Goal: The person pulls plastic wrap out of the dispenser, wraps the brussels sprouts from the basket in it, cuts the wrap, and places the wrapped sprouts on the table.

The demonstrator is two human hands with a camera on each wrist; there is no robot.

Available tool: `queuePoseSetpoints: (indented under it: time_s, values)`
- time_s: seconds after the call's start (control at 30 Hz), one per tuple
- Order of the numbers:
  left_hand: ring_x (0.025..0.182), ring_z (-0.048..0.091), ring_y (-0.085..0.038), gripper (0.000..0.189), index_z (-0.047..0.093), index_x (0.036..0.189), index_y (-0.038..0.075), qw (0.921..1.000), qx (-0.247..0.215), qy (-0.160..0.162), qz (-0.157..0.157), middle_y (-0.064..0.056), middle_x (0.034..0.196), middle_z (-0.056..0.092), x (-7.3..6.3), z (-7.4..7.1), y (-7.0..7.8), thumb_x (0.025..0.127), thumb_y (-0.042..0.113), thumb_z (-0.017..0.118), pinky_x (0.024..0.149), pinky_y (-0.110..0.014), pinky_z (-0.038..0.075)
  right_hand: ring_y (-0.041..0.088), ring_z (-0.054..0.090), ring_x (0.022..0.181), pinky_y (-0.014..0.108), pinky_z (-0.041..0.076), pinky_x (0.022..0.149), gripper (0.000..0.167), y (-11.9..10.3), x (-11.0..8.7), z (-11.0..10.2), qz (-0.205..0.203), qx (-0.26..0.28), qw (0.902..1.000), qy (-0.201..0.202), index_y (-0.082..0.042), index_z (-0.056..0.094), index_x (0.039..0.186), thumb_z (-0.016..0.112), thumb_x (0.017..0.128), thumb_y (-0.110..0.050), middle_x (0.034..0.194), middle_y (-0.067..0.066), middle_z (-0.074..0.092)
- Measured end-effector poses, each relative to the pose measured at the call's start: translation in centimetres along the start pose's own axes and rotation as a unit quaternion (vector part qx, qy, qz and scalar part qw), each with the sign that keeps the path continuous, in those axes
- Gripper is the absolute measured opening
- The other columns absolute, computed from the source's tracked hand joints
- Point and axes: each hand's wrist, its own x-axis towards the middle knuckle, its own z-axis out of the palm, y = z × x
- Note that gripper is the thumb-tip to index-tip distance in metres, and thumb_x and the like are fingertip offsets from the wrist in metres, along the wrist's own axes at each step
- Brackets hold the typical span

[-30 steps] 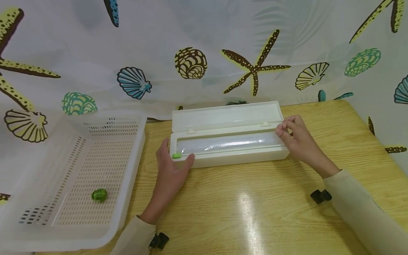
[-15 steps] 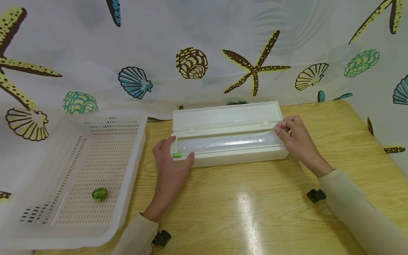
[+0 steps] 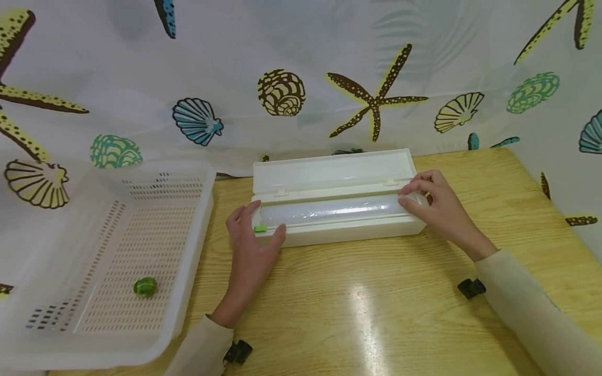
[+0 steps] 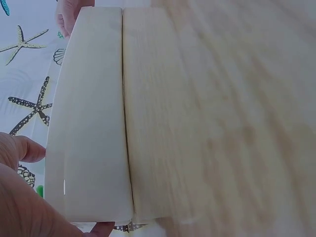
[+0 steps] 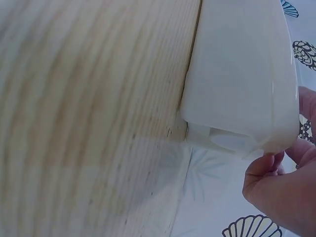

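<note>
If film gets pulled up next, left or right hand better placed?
Right hand, probably: its thumb and fingertips are at the right end of the film roll. The left hand grips the left end of the white box, so it looks better suited to steadying.

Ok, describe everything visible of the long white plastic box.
The long white plastic-looking box lies on the yellowish wooden table, its white lid hinged open at the back. Inside lies a shiny translucent roll; a green tab sits at the front left corner. The left hand grips the box's left end; the right hand reaches over its right end.
</note>
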Motion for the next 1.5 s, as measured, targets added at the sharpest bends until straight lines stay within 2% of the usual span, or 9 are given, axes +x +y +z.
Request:
queuePoseSetpoints:
  time_s: [0.3,0.57,0.8,1.07,1.2,1.3,1.5]
  values:
    - [0.149,0.031,-0.043,0.067,0.046,0.161,0.012,1.0,-0.005,-0.004,0.005,-0.019,0.164,0.022,-0.1,-0.1,0.1,0.103,0.028,0.074,0.113,-0.07,0.039,0.022,0.045,0.1,0.028,0.036,0.075,0.014,0.0,-0.2,0.6,-0.019,0.019,0.9989,0.038,0.002,0.077,0.108,0.073,0.107,-0.011,0.125,0.01,0.055]
    - [0.155,0.026,-0.043,0.058,0.056,0.157,0.016,0.9997,-0.018,-0.015,0.004,-0.016,0.171,0.017,0.0,-0.2,0.0,0.103,0.028,0.075,0.114,-0.072,0.037,0.021,0.047,0.1,0.029,0.037,0.077,0.019,-0.1,-0.3,0.8,0.004,0.03,0.9983,0.05,0.001,0.076,0.109,0.071,0.109,-0.017,0.121,0.007,0.056]
    - [0.158,0.022,-0.043,0.052,0.061,0.154,0.017,0.9982,-0.052,-0.027,-0.01,-0.018,0.173,0.016,0.3,-0.3,-0.4,0.105,0.028,0.074,0.119,-0.073,0.03,0.019,0.047,0.108,0.033,0.035,0.082,0.021,-0.4,-0.4,0.8,0.034,0.041,0.997,0.055,0.001,0.076,0.112,0.071,0.109,-0.02,0.123,0.007,0.058]
    - [0.158,0.022,-0.034,0.042,0.068,0.146,0.016,0.9948,-0.096,-0.033,-0.01,-0.016,0.169,0.024,0.5,-0.1,-0.4,0.104,0.022,0.074,0.123,-0.069,0.024,0.019,0.051,0.106,0.031,0.039,0.085,0.025,-0.5,-0.6,1.3,0.029,0.069,0.9942,0.077,0.001,0.074,0.113,0.07,0.11,-0.024,0.119,0.005,0.063]
    - [0.157,0.023,-0.032,0.036,0.072,0.14,0.015,0.9927,-0.112,-0.036,-0.026,-0.016,0.167,0.027,0.5,0.0,0.0,0.104,0.018,0.074,0.124,-0.067,0.024,0.018,0.051,0.105,0.027,0.041,0.084,0.027,-0.6,-0.6,1.4,0.037,0.08,0.9923,0.086,0.003,0.074,0.115,0.07,0.11,-0.024,0.119,0.003,0.064]
    - [0.158,0.022,-0.031,0.035,0.073,0.138,0.016,0.99,-0.127,-0.034,-0.05,-0.014,0.168,0.026,0.5,0.0,0.4,0.103,0.015,0.073,0.124,-0.064,0.025,0.018,0.05,0.102,0.025,0.041,0.081,0.03,-0.7,-0.5,1.6,0.056,0.091,0.9902,0.09,0.003,0.074,0.118,0.07,0.111,-0.026,0.118,0.0,0.063]
    - [0.162,0.013,-0.032,0.036,0.072,0.14,0.014,0.9789,-0.176,-0.037,-0.098,-0.011,0.174,0.018,0.6,-0.1,0.7,0.104,0.011,0.071,0.126,-0.06,0.022,0.017,0.048,0.103,0.026,0.04,0.081,0.036,-0.9,-0.1,1.7,0.097,0.123,0.9833,0.092,0.003,0.072,0.123,0.07,0.11,-0.03,0.117,-0.004,0.062]
